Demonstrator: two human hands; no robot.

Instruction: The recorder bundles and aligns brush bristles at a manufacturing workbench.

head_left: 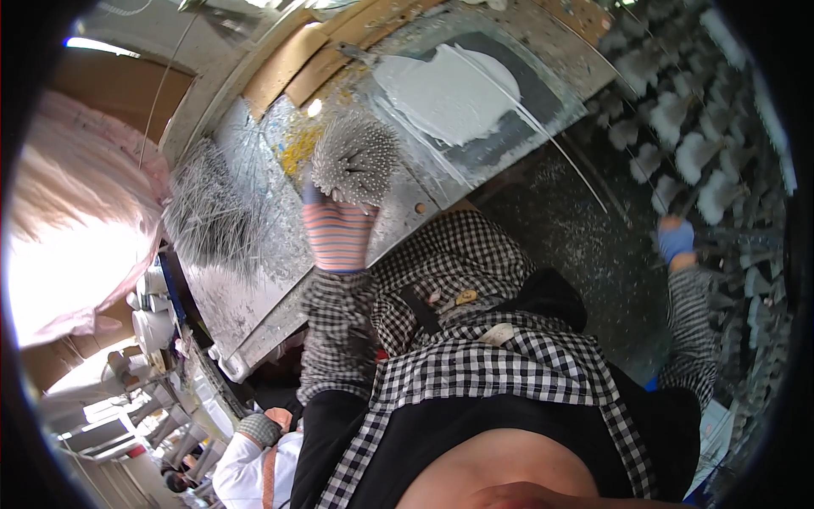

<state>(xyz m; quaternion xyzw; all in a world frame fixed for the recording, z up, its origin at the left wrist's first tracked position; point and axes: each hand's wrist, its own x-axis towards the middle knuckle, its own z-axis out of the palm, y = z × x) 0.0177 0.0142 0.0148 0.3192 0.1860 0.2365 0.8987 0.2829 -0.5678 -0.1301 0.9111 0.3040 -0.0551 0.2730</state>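
My left hand (pixel 341 236), in a striped glove, is closed around a thick bundle of thin grey stems with pale dotted tips (pixel 356 157), above the worktable. To its left, a loose heap of thin grey stems (pixel 212 204) lies on the table. Far out to the right, my right hand (pixel 677 241) wears a blue glove that leaves the fingertips bare. Its fingers are curled together beside rows of grey-white fluffy tufts (pixel 719 191); whatever they may hold is too small to make out.
White paste (pixel 458 93) is spread over a dark board on the worktable (pixel 263 254), with thin rods (pixel 560 153) reaching past the edge. Wooden strips (pixel 305 72) line the back. Pink cloth (pixel 102 187) hangs at left. Another person in white (pixel 254 467) sits lower left.
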